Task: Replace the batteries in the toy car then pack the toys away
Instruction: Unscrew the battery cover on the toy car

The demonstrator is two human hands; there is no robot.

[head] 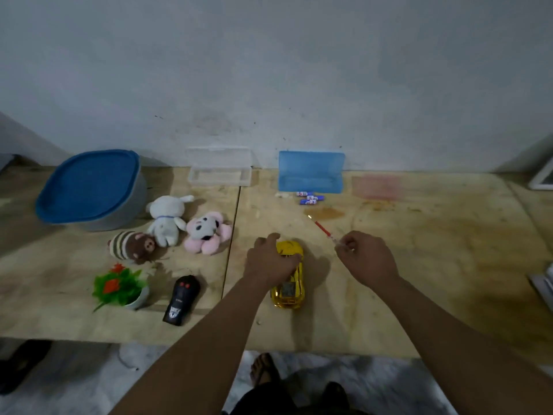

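Battery step under way: left hand (pixel 270 259) grips glossy yellow toy car (pixel 288 277); right hand (pixel 366 257) pinches slim red-handled screwdriver (pixel 324 229). Next: flip car, unscrew cover.

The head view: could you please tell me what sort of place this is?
Probably a room at home: a low table against a bare wall, plush toys on it, and a bare foot on the floor.

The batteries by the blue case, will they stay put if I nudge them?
Probably not: the batteries are small cylinders lying loose on their sides on the smooth table, so they would likely roll. They look light and rigid, easy to pinch.
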